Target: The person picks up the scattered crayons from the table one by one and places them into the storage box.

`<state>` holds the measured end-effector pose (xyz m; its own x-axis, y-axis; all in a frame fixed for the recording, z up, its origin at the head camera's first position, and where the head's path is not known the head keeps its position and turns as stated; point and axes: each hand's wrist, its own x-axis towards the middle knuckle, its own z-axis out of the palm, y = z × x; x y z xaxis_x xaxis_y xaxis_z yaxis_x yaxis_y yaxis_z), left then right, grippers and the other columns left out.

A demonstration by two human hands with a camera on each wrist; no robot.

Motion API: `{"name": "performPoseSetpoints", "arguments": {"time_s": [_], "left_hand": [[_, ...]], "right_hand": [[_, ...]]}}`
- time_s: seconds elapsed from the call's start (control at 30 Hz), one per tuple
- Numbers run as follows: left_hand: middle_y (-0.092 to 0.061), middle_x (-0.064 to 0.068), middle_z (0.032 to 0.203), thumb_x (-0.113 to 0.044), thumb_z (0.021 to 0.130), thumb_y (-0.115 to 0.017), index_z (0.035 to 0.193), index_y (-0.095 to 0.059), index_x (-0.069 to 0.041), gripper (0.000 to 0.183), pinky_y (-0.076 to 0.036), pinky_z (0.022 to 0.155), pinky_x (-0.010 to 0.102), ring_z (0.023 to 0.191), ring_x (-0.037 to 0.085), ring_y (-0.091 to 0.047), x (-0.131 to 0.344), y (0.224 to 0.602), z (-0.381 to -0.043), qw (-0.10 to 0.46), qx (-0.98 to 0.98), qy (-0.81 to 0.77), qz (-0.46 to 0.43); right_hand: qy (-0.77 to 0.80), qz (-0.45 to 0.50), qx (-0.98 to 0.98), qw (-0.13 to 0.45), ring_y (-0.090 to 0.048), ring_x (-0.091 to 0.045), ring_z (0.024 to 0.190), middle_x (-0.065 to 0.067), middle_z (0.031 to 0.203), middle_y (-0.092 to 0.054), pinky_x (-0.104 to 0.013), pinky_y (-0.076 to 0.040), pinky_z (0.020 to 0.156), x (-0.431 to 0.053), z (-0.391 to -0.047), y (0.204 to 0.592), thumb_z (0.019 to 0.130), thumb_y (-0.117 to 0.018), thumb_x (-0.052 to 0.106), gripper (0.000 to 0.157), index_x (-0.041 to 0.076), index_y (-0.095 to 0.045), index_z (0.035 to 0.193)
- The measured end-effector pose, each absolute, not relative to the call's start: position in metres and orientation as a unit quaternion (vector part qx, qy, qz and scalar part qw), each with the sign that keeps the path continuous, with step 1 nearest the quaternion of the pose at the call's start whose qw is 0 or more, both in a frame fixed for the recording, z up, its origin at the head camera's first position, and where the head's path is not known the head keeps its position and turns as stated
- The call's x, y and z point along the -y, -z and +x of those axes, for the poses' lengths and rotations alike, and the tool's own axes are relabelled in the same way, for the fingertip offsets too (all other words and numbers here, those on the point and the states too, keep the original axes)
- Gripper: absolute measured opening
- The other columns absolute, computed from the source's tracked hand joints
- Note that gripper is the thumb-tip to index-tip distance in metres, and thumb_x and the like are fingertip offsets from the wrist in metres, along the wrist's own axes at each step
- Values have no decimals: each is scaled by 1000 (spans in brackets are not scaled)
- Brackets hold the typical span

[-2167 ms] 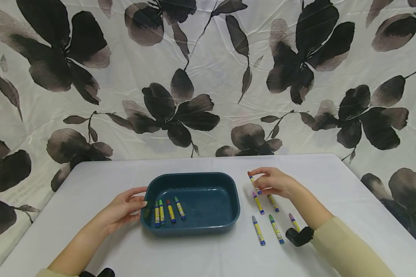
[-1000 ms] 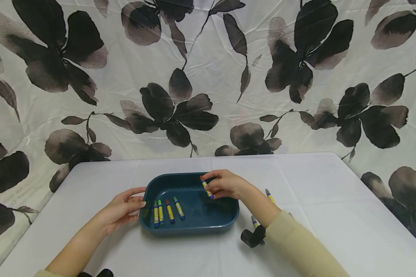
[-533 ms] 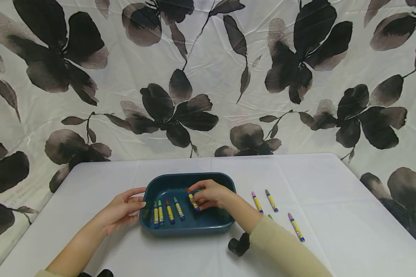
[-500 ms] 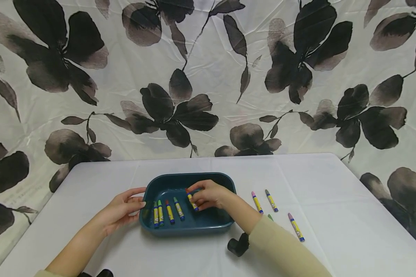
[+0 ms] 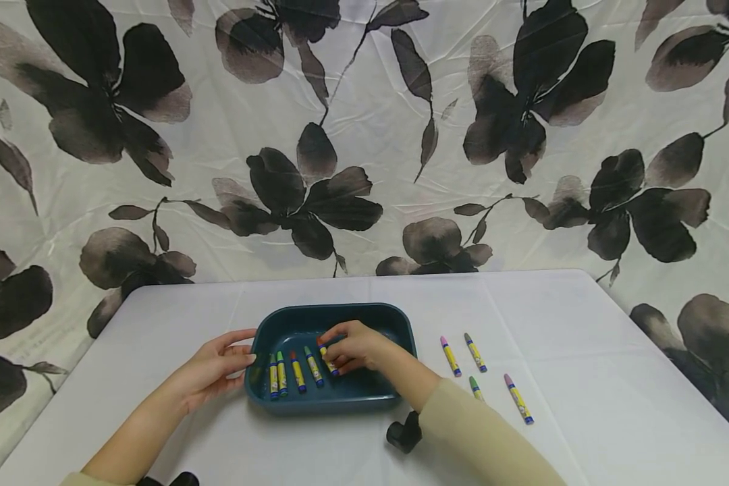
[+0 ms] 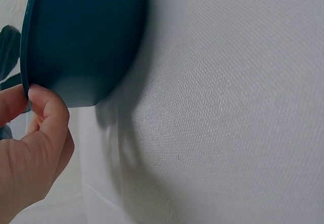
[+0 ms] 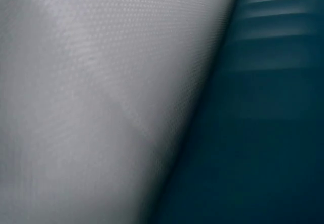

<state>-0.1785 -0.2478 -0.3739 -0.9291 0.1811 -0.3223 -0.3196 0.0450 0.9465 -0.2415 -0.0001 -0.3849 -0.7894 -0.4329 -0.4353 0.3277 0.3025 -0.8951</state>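
Observation:
A dark teal rectangular tub (image 5: 364, 403) stands on the white-covered table. My left hand (image 5: 221, 368) pinches its left rim between thumb and fingers, as the left wrist view also shows, with the hand (image 6: 35, 148) at the tub's edge (image 6: 24, 41). Inside the tub, my right hand (image 5: 355, 347) holds a red-tipped crayon (image 5: 324, 352) with a yellow wrapper, slanted low over the tub floor. Left of it several crayons lie in a row, among them a red one (image 5: 298, 372) and a green-tipped one (image 5: 314, 368). The right wrist view shows only the tub wall (image 7: 253, 133) and cloth.
Right of the tub lie a pink crayon (image 5: 451, 356), a grey-green one (image 5: 476, 352), a purple one (image 5: 519, 399) and a green one (image 5: 476, 387), partly behind the right sleeve (image 5: 480, 432). A floral curtain (image 5: 364, 135) hangs behind the table (image 5: 541, 324).
My right hand has picked up the red-tipped crayon from the table at right, carried it left into the tub and lowered it beside the row. The left hand stays on the rim.

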Motion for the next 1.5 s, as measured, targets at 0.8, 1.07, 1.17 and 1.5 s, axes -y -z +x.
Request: {"name": "performPoseSetpoints", "arguments": {"time_s": [0.8, 1.07, 1.17, 1.5], "left_hand": [[-50, 5, 101, -4, 92, -54, 144, -20, 2, 62, -49, 65, 21, 79, 9, -55, 248, 373, -178, 179, -712, -677, -48], [-51, 5, 101, -4, 92, -54, 144, -20, 2, 63, -50, 66, 21, 80, 9, -56, 248, 373, -179, 182, -707, -681, -49], [-51, 4, 100, -4, 92, -54, 144, -20, 2, 63, -50, 66, 21, 80, 8, -56, 247, 373, -180, 182, -707, -682, -50], [-51, 4, 100, -4, 91, -55, 144, -20, 2, 64, -50, 66, 22, 80, 9, -55, 248, 374, -180, 183, -704, -685, -51]], "right_hand": [[542, -39, -782, 304, -54, -14, 56, -9, 74, -59, -25, -52, 52, 13, -245, 389, 79, -66, -6, 25, 2, -61, 102], [547, -36, -781, 300, -54, -15, 55, -11, 75, -59, -23, -50, 49, 15, -243, 389, 78, -64, -8, 23, 2, -61, 99], [546, -36, -781, 300, -55, -14, 55, -11, 75, -60, -24, -51, 50, 15, -243, 388, 79, -64, -8, 23, 1, -61, 100], [561, -40, -769, 304, -55, -15, 55, -12, 78, -62, -25, -51, 52, 11, -242, 383, 79, -63, -8, 25, -1, -63, 103]]}}
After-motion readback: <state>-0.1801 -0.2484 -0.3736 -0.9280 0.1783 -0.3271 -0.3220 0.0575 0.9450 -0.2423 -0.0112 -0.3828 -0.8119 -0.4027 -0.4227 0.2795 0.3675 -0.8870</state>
